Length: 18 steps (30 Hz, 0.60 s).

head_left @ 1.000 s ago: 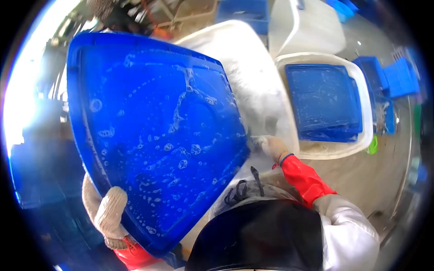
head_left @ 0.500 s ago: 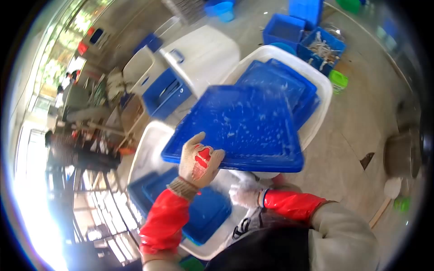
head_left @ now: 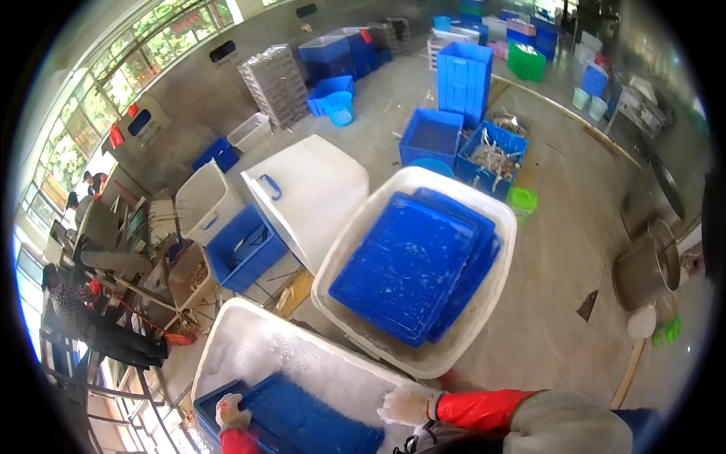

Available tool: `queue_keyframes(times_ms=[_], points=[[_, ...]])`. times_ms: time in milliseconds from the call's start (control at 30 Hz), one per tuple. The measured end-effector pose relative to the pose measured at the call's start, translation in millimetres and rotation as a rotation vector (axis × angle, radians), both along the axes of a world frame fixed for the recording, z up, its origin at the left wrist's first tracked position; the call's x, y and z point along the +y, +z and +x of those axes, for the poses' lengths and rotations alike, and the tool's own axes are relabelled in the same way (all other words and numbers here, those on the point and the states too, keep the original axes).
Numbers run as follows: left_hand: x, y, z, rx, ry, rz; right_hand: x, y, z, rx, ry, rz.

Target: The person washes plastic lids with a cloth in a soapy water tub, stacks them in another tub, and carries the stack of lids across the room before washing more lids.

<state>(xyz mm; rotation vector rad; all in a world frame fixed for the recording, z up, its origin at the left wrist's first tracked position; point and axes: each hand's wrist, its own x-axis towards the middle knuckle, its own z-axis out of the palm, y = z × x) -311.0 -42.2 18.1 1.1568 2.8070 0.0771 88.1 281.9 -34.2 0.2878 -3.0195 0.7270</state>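
Observation:
My left hand [head_left: 232, 413], in a pale glove with a red sleeve, is closed on the edge of a blue plastic lid [head_left: 310, 415]. This lid lies in a white tub [head_left: 249, 310] of foamy water, at the bottom of the view. Over the tub's right side, my right hand [head_left: 408, 404] has its gloved fingers curled; what they hold, if anything, cannot be made out. Beyond it, a second white tub [head_left: 495, 250] contains a stack of blue lids [head_left: 408, 265], the top one wet and spotted with foam.
A white bin [head_left: 310, 193] and a blue crate [head_left: 246, 246] stand beyond the tubs. More blue crates [head_left: 431, 140] and a green basket [head_left: 522, 203] sit farther back. Metal pots [head_left: 643, 265] are at right. Another person [head_left: 87, 310] is at left.
The blue lid that my left hand held up now tops the stack in the far tub. My left hand has come down to another lid in the foamy tub. The view has shifted.

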Motion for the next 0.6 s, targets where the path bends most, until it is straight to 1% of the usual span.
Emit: queue_keyframes(times_ms=[67,133,167,200,233,267,300,333,367,400,433,467,500,533,567,600], points=[[-29.3,-30.0,-9.9,0.131,-0.140,0.425,1.8,7.0,-0.8,0.014,-0.006,-0.021],[-10.8,-23.8,2.1,0.067,0.044,0.526,4.2,12.7,-0.5,-0.075,0.040,0.067],[-9.0,-35.1,-0.4,0.104,0.078,0.533,5.1,11.9,-0.4,-0.083,0.052,0.062],[-7.7,-41.7,-3.9,0.081,0.112,0.552,4.6,7.5,0.7,-0.090,0.076,0.075],[-1.6,-41.8,-5.0,0.093,0.116,0.561,4.5,0.2,2.9,-0.066,0.077,0.079],[16.6,-23.0,8.3,0.122,0.126,0.573,4.7,-3.3,4.1,-0.038,0.082,0.077],[32.5,-11.7,19.9,0.050,0.195,0.698,4.6,3.9,3.9,-0.032,0.120,0.071],[55.2,1.4,32.3,-0.161,0.355,0.844,6.4,17.0,2.2,-0.126,0.126,0.069],[64.4,12.4,45.3,-0.295,0.407,0.904,9.3,23.4,-1.2,-0.213,0.134,0.077],[100.9,49.3,83.4,-0.662,0.395,1.396,9.9,18.7,-0.8,-0.193,0.182,0.079],[119.1,39.6,109.7,-0.860,0.480,1.479,9.8,10.5,2.1,-0.172,0.164,0.024],[133.9,22.9,114.9,-1.067,0.547,1.565,9.8,3.0,-0.3,-0.149,0.140,-0.023],[134.6,-0.8,110.6,-0.803,0.436,1.236,9.8,-0.3,-2.6,-0.191,0.185,-0.035],[128.6,-24.0,113.9,-0.551,0.342,0.896,11.1,7.6,-4.0,-0.182,0.215,-0.011],[120.1,-33.9,117.2,-0.151,0.307,0.666,10.0,18.7,-4.8,-0.142,0.171,0.010],[111.2,-27.7,107.5,0.102,0.278,0.718,9.3,27.0,-4.6,-0.109,0.125,0.024]])
